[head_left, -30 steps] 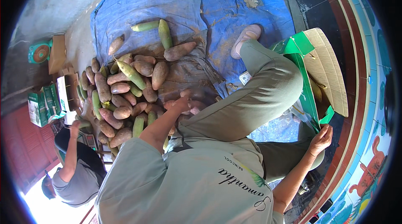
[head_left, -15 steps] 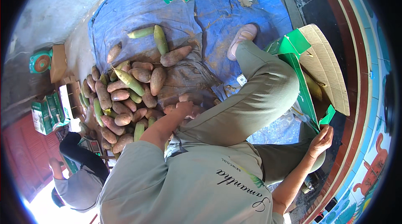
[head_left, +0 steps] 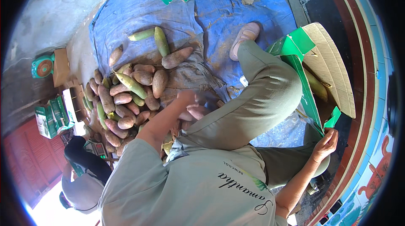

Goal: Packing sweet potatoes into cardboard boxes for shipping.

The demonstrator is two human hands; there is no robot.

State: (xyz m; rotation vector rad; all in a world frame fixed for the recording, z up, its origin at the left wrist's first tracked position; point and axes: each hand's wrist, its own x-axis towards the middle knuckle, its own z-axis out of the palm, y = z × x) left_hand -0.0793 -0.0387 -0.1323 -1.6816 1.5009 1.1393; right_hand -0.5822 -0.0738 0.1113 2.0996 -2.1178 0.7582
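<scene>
Your left hand point(head_left: 185, 97) is down on the sweet potatoes point(head_left: 126, 99) piled at the left edge of the blue tarp point(head_left: 219, 23) — fingers curled onto a pinkish one, grip not fully visible, can't tell if closed. Right hand point(head_left: 325, 143) grips the green box flap point(head_left: 333, 118). Potatoes look firm, fairly heavy, dusty, not fragile — take round the middle. Tarp's wrinkled, soft; outdoors, concrete floor point(head_left: 46, 23) beside it, another person point(head_left: 80, 179) w/ more boxes point(head_left: 50, 118) nearby.

The left hand point(head_left: 185, 98) is blurred; its grip cannot be determined. The knee hides part of the tubers point(head_left: 126, 99). The box point(head_left: 320, 70) interior is mostly concealed. The co-worker point(head_left: 82, 179), near left, is overexposed and partly cropped.
</scene>
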